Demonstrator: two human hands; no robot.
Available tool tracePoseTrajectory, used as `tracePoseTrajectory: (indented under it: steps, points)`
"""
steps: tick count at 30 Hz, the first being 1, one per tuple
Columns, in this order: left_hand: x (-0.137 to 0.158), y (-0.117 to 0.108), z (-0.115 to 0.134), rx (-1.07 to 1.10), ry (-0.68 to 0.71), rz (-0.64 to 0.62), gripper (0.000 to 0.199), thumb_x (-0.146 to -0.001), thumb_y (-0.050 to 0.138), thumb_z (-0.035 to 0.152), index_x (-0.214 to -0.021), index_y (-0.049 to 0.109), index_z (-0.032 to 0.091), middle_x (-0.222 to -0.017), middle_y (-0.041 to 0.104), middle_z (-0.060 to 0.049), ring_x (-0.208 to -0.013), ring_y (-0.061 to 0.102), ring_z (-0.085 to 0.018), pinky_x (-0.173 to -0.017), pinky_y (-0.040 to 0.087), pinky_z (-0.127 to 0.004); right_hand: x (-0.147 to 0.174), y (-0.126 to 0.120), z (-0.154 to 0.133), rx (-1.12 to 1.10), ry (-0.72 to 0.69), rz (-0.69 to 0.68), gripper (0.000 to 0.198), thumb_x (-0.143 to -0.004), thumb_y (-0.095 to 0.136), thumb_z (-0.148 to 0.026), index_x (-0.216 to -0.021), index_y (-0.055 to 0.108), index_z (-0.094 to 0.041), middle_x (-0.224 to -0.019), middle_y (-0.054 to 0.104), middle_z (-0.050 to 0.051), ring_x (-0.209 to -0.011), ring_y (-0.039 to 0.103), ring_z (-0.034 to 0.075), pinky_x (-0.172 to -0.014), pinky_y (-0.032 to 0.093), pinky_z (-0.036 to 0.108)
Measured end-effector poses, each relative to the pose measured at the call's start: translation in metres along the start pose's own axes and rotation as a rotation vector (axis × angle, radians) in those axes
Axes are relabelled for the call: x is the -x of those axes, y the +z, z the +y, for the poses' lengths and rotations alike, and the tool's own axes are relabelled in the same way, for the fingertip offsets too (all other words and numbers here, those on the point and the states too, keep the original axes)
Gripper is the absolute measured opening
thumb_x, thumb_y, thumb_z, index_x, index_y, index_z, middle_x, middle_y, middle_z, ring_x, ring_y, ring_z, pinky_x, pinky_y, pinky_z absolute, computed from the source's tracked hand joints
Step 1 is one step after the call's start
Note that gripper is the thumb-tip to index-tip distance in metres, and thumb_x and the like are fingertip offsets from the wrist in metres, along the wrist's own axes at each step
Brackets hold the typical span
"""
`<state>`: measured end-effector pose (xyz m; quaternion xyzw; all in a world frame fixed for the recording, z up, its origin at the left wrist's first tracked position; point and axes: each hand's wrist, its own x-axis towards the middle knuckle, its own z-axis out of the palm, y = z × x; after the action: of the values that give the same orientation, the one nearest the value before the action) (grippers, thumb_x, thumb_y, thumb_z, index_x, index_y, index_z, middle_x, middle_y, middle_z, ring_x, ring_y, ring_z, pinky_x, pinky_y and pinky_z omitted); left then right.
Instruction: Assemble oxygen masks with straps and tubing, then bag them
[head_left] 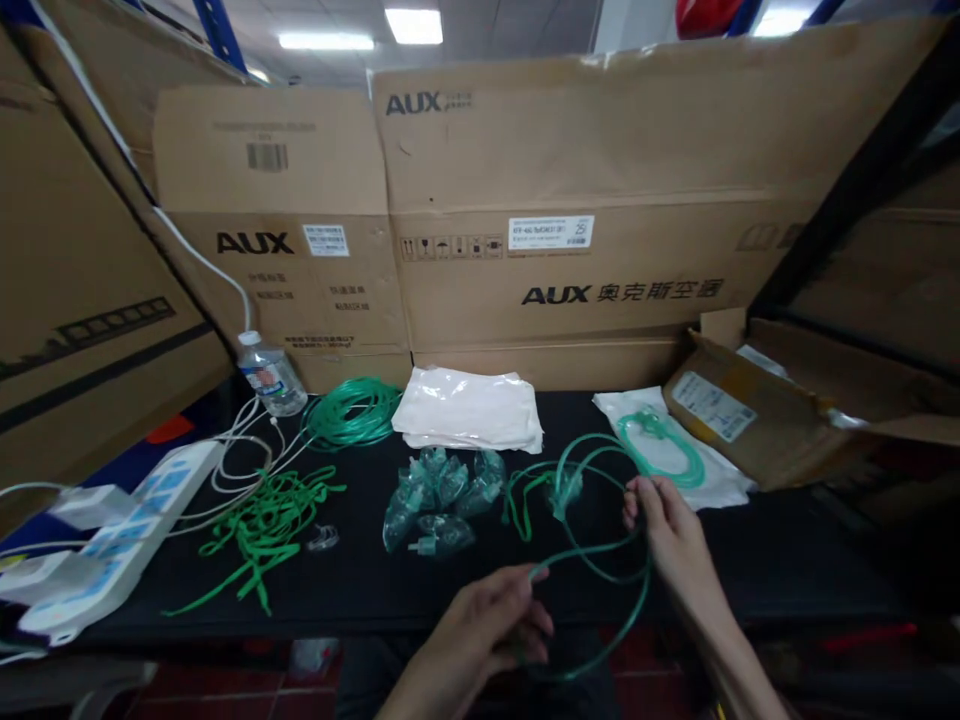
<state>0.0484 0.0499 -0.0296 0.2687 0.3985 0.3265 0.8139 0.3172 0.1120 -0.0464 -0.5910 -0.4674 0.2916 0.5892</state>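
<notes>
Green-tinted clear tubing (pixel 598 549) runs in loose loops between my two hands. My left hand (pixel 499 620), near the table's front edge, has its fingers closed on one stretch of it. Further right, my right hand (pixel 664 520) pinches the loops. The tubing leads to a clear green oxygen mask (pixel 564 487) with a green elastic strap (pixel 526 507), lying on the table between the hands. Several more masks (pixel 442 490) lie in a pile to the left. Behind my right hand, a coiled tube set (pixel 664 450) rests on a white bag (pixel 724 490).
A stack of white bags (pixel 469 410) and coiled green tubing (pixel 352 412) lie at the back. On the left are tangled green straps (pixel 266 520), a water bottle (pixel 271 378) and a power strip (pixel 139 530). An open carton (pixel 750 400) stands right; cardboard panels (pixel 555 160) wall the back.
</notes>
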Motion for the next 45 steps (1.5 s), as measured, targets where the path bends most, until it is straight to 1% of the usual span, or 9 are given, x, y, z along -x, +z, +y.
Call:
tracePoseTrajectory:
  steps: [11, 15, 19, 22, 27, 34, 38, 42, 45]
  points:
    - [-0.024, 0.005, 0.027, -0.767, 0.468, 0.28, 0.034, -0.099, 0.059, 0.038, -0.121, 0.077, 0.02, -0.091, 0.07, -0.005, -0.071, 0.069, -0.019, -0.067, 0.052, -0.029, 0.006, -0.029, -0.003, 0.037, 0.11, -0.286, 0.036, -0.083, 0.077, -0.058, -0.086, 0.08, -0.022, -0.092, 0.076, 0.009, -0.082, 0.069, 0.024, -0.078, 0.055, 0.036]
    - [-0.03, 0.014, 0.039, -1.019, 0.537, 0.199, 0.032, -0.102, 0.056, 0.033, -0.124, 0.077, 0.024, -0.093, 0.072, -0.005, -0.074, 0.069, -0.019, -0.071, 0.05, -0.03, 0.007, -0.033, -0.004, 0.007, 0.232, -0.291, 0.039, -0.088, 0.072, -0.057, -0.101, 0.079, -0.021, -0.095, 0.08, 0.012, -0.087, 0.076, 0.028, -0.084, 0.059, 0.041]
    - [-0.037, 0.022, 0.05, -1.209, 0.578, 0.05, 0.029, -0.102, 0.056, 0.023, -0.123, 0.077, 0.025, -0.1, 0.073, -0.006, -0.091, 0.07, -0.022, -0.081, 0.047, -0.031, 0.007, -0.033, -0.003, 0.014, 0.269, -0.32, 0.043, -0.082, 0.078, -0.057, -0.099, 0.08, -0.017, -0.086, 0.078, 0.012, -0.075, 0.074, 0.025, -0.064, 0.059, 0.034]
    - [-0.043, 0.027, 0.059, -1.243, 0.572, -0.016, 0.026, -0.101, 0.057, 0.02, -0.111, 0.081, 0.023, -0.093, 0.07, -0.004, -0.086, 0.067, -0.021, -0.078, 0.045, -0.031, 0.006, -0.03, 0.001, 0.034, 0.233, -0.322, 0.049, -0.081, 0.079, -0.056, -0.111, 0.076, -0.018, -0.081, 0.074, 0.008, -0.057, 0.063, 0.018, -0.049, 0.05, 0.029]
    - [-0.055, 0.029, 0.064, -1.139, 0.554, 0.024, 0.027, -0.099, 0.055, 0.019, -0.109, 0.08, 0.022, -0.092, 0.075, -0.006, -0.089, 0.069, -0.023, -0.083, 0.047, -0.033, 0.008, -0.022, 0.009, 0.043, 0.116, -0.277, 0.073, -0.088, 0.071, -0.057, -0.15, 0.047, -0.027, -0.097, 0.072, 0.004, -0.064, 0.061, 0.016, -0.066, 0.053, 0.033]
    - [-0.058, 0.027, 0.057, -0.959, 0.498, 0.151, 0.033, -0.102, 0.05, 0.036, -0.115, 0.077, 0.022, -0.089, 0.079, -0.005, -0.072, 0.072, -0.022, -0.072, 0.054, -0.032, 0.005, -0.024, 0.0, 0.055, 0.09, -0.343, 0.04, -0.091, 0.069, -0.05, -0.12, 0.074, -0.023, -0.091, 0.074, 0.005, -0.077, 0.066, 0.021, -0.077, 0.055, 0.034]
    - [-0.057, 0.04, 0.058, -0.954, 0.572, 0.255, 0.04, -0.1, 0.054, 0.045, -0.125, 0.073, 0.02, -0.098, 0.076, -0.01, -0.093, 0.07, -0.029, -0.092, 0.049, -0.041, 0.004, -0.02, -0.004, 0.044, 0.054, -0.306, 0.037, -0.092, 0.069, -0.05, -0.119, 0.074, -0.025, -0.075, 0.067, 0.0, -0.068, 0.063, 0.019, -0.07, 0.054, 0.031]
    - [-0.065, 0.061, 0.061, -1.073, 0.702, 0.238, 0.099, -0.074, 0.086, 0.052, -0.157, 0.045, 0.02, -0.127, 0.067, -0.018, -0.124, 0.056, -0.043, -0.108, 0.039, -0.051, 0.004, -0.012, -0.011, 0.027, -0.003, -0.27, 0.032, -0.094, 0.067, -0.051, -0.116, 0.075, -0.029, -0.078, 0.067, 0.0, -0.071, 0.064, 0.019, -0.069, 0.054, 0.03]
    - [-0.072, 0.07, 0.075, -1.29, 0.816, 0.239, 0.065, -0.079, 0.081, 0.034, -0.14, 0.065, 0.016, -0.116, 0.067, -0.018, -0.118, 0.056, -0.041, -0.104, 0.042, -0.05, 0.001, -0.004, -0.022, -0.003, -0.056, -0.282, 0.026, -0.092, 0.07, -0.049, -0.107, 0.078, -0.029, -0.081, 0.069, 0.001, -0.072, 0.064, 0.018, -0.071, 0.052, 0.029]
